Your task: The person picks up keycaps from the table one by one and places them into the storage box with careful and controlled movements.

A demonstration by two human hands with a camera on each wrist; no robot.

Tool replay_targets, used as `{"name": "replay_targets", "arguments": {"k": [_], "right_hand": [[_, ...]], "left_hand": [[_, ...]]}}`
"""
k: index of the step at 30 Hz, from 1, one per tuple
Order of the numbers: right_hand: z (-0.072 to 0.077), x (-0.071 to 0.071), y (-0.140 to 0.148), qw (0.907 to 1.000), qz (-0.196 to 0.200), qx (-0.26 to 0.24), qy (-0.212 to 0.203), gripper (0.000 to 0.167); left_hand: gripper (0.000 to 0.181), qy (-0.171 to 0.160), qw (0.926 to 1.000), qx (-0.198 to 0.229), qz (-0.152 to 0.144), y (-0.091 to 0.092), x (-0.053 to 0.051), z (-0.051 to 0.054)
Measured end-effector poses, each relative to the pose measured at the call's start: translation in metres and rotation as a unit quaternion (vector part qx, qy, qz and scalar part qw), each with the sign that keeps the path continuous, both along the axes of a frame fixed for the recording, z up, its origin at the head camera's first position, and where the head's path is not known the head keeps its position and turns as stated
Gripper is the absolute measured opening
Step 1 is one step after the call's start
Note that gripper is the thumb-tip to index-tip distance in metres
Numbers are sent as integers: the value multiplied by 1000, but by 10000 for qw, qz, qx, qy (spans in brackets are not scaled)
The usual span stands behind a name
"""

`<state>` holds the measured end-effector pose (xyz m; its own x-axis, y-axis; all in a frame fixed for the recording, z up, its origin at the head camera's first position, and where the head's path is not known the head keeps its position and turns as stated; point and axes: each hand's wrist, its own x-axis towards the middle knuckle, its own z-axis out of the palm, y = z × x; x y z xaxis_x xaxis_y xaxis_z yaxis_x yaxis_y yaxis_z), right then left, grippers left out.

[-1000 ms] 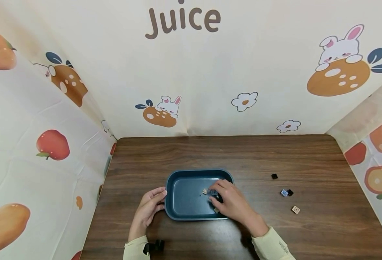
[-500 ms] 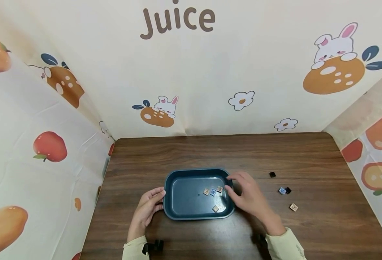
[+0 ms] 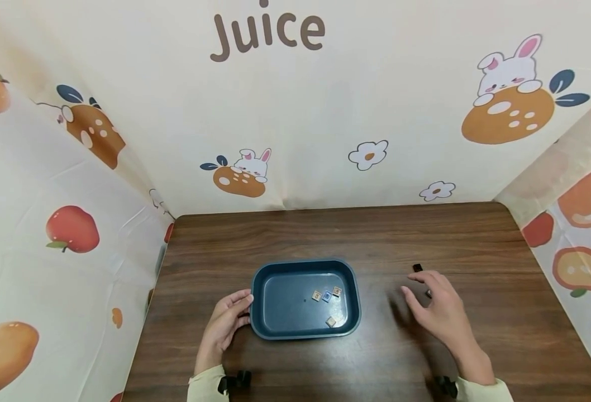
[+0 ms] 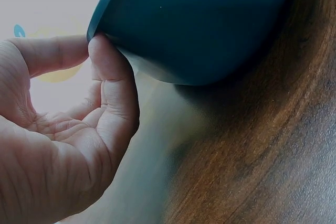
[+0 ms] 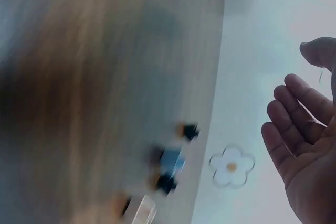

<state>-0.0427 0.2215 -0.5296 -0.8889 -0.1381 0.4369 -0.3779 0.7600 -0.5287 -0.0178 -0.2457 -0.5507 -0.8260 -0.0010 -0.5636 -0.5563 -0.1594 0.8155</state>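
My left hand [image 3: 223, 324] pinches the left rim of a dark blue tray [image 3: 282, 304] between thumb and fingers; the left wrist view shows the thumb and index finger at the rim. Small square blocks lie in the tray's right half: a blue block [image 3: 327, 296] between two beige ones, and another beige block [image 3: 330, 321] nearer me. Off to the right, my right hand [image 3: 443, 315] hovers over the table with fingers spread and holds nothing. Close to its fingertips sits a black block [image 3: 417, 268]. The hand mostly hides the other loose blocks in the head view.
In the blurred right wrist view, a light-blue block [image 5: 171, 160] lies against a black block [image 5: 167, 183], with a beige block [image 5: 140, 211] nearby. The brown wooden table [image 3: 376, 234] is bordered by printed cloth walls [image 3: 315, 111] behind and at both sides.
My right hand has left the tray and moved right, over the loose blocks. The blocks inside the tray, partly covered before, are in plain sight. My left hand stays on the rim.
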Motion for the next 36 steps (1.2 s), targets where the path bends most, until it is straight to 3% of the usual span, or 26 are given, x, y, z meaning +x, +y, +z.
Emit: {"name": "replay_targets", "arguments": {"k": [9,19,24,29,36], "right_hand": [[-17,19,39,9977,-645,2,-225,37],[-40,43,69,9849,-1190,239,-1232,33],[-51,51,73,9790,-1338,302,-1509,34],[-58,52,76,9784,-1442,344,-1437,34],[-64,51,79,9856,-1313,359,-999,33]], "left_hand": [[48,19,10000,12,-48,-2,0,0],[41,62,9998,111,-130,-4,0,0],[43,48,9998,91,-172,-4,0,0],[43,35,9999,55,-156,-3,1,0],[41,58,9999,73,-129,-3,1,0]]}}
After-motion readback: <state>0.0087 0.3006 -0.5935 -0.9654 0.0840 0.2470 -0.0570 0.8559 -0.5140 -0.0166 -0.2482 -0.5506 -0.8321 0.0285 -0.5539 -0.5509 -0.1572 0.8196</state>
